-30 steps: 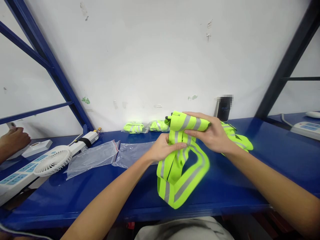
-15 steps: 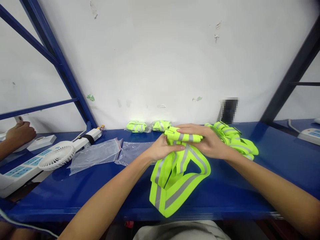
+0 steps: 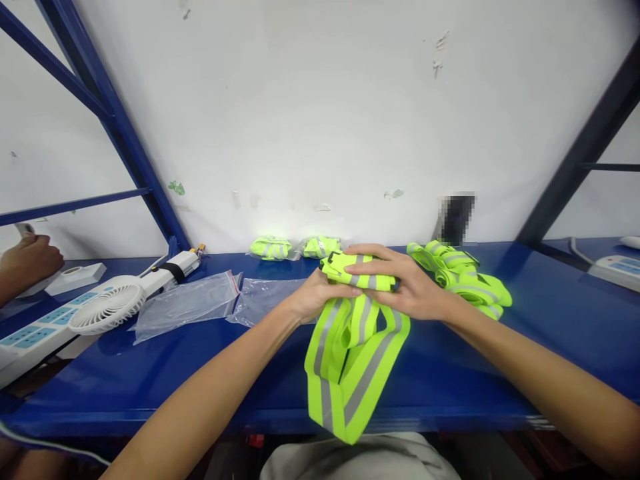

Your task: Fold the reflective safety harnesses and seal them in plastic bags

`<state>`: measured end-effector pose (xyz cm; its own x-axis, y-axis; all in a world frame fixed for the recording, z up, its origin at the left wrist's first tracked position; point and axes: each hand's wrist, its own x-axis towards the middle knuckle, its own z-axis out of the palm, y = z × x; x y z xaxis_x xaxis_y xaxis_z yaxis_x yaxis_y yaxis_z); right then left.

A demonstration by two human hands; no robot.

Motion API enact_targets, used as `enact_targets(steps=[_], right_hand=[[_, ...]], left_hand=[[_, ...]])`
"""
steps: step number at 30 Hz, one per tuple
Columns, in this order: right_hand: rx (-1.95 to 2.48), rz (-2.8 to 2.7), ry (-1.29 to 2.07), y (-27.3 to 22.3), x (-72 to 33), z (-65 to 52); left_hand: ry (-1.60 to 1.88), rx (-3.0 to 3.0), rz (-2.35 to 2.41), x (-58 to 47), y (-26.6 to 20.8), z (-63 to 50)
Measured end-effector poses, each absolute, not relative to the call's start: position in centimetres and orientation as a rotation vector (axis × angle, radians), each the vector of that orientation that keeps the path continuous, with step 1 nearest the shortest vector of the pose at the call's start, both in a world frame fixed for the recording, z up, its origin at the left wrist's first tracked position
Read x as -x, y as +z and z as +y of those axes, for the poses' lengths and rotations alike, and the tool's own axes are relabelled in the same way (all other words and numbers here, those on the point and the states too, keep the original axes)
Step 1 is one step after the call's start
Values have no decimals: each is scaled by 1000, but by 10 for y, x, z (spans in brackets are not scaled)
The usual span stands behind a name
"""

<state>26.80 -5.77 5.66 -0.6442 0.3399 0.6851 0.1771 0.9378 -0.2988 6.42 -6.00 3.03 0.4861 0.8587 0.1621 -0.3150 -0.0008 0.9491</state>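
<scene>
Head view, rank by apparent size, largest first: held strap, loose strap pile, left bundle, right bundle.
1. Held strap, though nearest the camera
2. Loose strap pile
3. Left bundle and right bundle: look alike, not ranked

We have the strap bundle [image 3: 325,397] mid-view over the worktop [image 3: 225,387], between left hand [image 3: 315,293] and right hand [image 3: 413,283], loops hanging toward the front edge. Behind, near the wall [image 3: 300,120], we see two bagged bundles [image 3: 271,249] side by side. Left of the strap bundle: two flat bags [image 3: 187,307], then the fan [image 3: 107,305] partly over the power strip [image 3: 30,350]; co-worker's hand [image 3: 33,260] far left. Right: strap pile [image 3: 473,283], masked device [image 3: 456,220] behind it by the wall.
</scene>
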Motion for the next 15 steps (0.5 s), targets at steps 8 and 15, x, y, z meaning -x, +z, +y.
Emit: enact_targets(steps=[8, 15], right_hand=[[401, -2323, 206, 45, -270, -53], [547, -2204, 289, 49, -267, -67]], left_hand=[[952, -1134, 518, -65, 29, -56], [976, -1175, 560, -62, 18, -47]])
